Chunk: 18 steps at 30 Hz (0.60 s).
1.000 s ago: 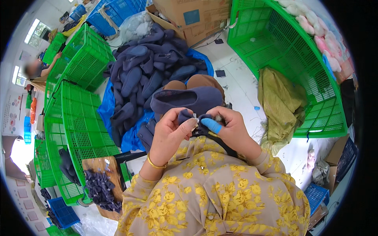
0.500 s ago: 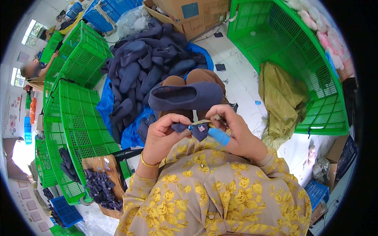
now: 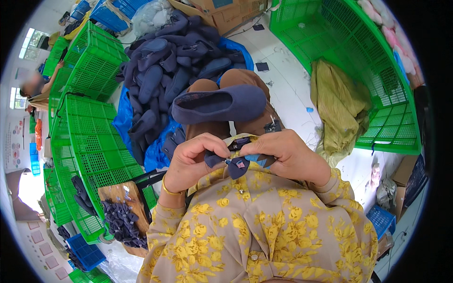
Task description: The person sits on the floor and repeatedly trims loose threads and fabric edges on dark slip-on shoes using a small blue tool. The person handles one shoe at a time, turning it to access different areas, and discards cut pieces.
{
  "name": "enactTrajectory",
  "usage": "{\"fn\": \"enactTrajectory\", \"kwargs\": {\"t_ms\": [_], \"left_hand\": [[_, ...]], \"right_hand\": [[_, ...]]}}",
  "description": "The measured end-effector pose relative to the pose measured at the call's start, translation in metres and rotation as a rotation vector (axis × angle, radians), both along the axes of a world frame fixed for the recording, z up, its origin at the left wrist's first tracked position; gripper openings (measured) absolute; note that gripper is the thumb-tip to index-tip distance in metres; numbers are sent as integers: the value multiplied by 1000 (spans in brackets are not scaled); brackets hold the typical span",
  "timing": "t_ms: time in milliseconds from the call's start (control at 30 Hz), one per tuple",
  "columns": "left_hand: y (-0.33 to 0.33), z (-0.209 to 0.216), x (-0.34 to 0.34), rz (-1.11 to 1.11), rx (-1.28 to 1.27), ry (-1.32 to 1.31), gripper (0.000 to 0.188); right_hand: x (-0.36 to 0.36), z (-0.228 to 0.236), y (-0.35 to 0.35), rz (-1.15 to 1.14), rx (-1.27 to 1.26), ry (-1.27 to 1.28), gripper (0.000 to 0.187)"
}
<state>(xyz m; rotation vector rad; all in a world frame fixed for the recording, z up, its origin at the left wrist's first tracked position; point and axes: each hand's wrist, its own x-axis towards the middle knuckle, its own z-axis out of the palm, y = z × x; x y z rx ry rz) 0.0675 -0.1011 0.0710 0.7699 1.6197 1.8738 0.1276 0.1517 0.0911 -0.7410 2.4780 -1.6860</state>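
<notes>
A small navy fabric bow [image 3: 237, 169] with a patterned patch is in front of my chest. My left hand [image 3: 192, 162] pinches its left side between thumb and fingers. From the other side, my right hand [image 3: 295, 158] closes on the bow's right part, and a blue wrapping shows at its fingers. The right fingertips are partly hidden. Just beyond my hands, a navy slip-on shoe [image 3: 252, 104] rests across my knees, its opening facing up and its lining printed.
Many navy shoes [image 3: 151, 82] are heaped on a blue sheet [image 3: 123, 118]. Several bows [image 3: 123, 221] lie on a wooden board [image 3: 115, 191] at my left. Green crates [image 3: 96, 137] flank both sides. An olive sack [image 3: 337, 99] slumps on the right. Another person [image 3: 40, 92] stands far left.
My right hand has turned and come in over the bow, its fingers now closing on the right part. The bow sits slightly lower; my left hand keeps its pinch.
</notes>
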Motion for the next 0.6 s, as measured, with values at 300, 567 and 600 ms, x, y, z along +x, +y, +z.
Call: {"fn": "enactTrajectory", "kwargs": {"t_ms": [300,567,600], "left_hand": [[-2,-5,2,11,71,-136,22],[-3,-6,1,30,60,-132,26],[-2,-6,1,29,62,-130,25]], "right_hand": [[2,7,2,83,54,15,55],[1,8,0,95,74,68,54],[1,9,0,99,84,66,53]]}}
